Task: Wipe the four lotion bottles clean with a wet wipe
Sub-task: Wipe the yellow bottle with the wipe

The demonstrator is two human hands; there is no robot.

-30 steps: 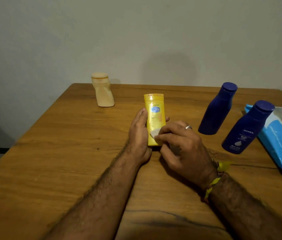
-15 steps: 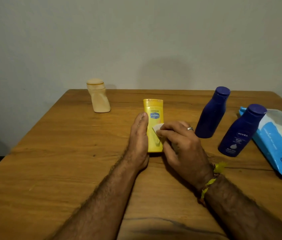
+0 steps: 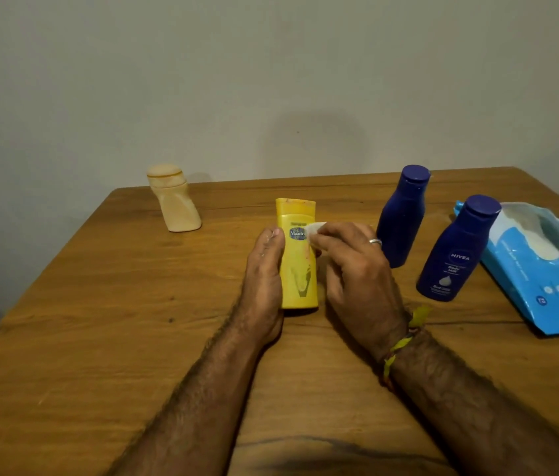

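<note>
A yellow lotion bottle [image 3: 297, 262] lies flat on the wooden table [image 3: 99, 321], cap end pointing away from me. My left hand [image 3: 264, 286] presses along its left side and steadies it. My right hand [image 3: 353, 273] pinches a small white wet wipe [image 3: 314, 230] against the upper right part of the bottle's label. Two dark blue bottles stand to the right: the farther one [image 3: 403, 214] and a nearer labelled one [image 3: 456, 249]. A beige bottle [image 3: 173, 199] stands at the far left of the table.
An open light-blue pack of wet wipes [image 3: 542, 269] lies at the right edge of the table, just behind the nearer blue bottle. A plain wall stands behind the table's far edge. The table's left edge drops off to the floor.
My right hand has slid the wipe up the yellow bottle, from its lower end to the label near the cap. My left hand has stayed on the bottle's left side.
</note>
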